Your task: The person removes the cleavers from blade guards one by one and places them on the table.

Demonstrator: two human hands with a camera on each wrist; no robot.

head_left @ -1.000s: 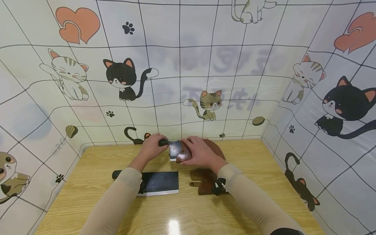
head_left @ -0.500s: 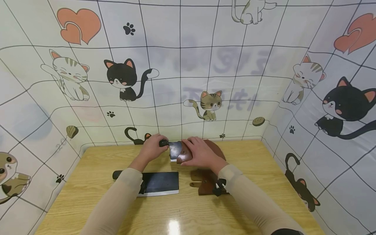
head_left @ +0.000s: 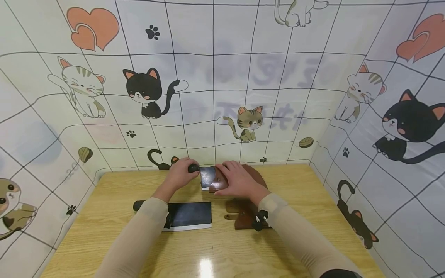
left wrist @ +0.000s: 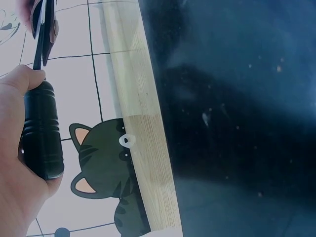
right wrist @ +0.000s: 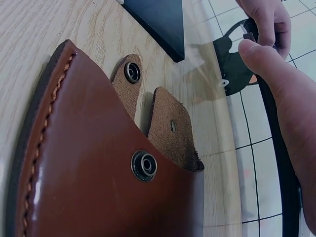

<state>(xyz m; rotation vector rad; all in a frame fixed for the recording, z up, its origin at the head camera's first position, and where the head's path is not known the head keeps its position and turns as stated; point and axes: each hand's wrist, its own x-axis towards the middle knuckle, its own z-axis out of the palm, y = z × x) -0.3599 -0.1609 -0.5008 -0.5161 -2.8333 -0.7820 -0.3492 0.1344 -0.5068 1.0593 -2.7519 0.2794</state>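
At the back of the table, my left hand [head_left: 180, 173] grips the black handle [left wrist: 42, 128] of a cleaver. The cleaver's blade [head_left: 207, 177] shows as a short dark strip beside the handle; the rest is inside a brown leather sheath [head_left: 255, 173]. My right hand [head_left: 240, 180] holds that sheath, thumb along its lower edge and fingers over its upper side. Nearer to me, a second cleaver [head_left: 191, 214] lies flat, its handle partly behind the left forearm. A second leather sheath [right wrist: 98, 148] lies under the right wrist, snap stud and strap ends visible in the right wrist view.
The wooden table [head_left: 212, 255] has a glare spot near the front. A white wall cover [head_left: 215, 77] printed with grid lines and cartoon cats rises behind the table and along both sides. Small black devices sit at both wrists.
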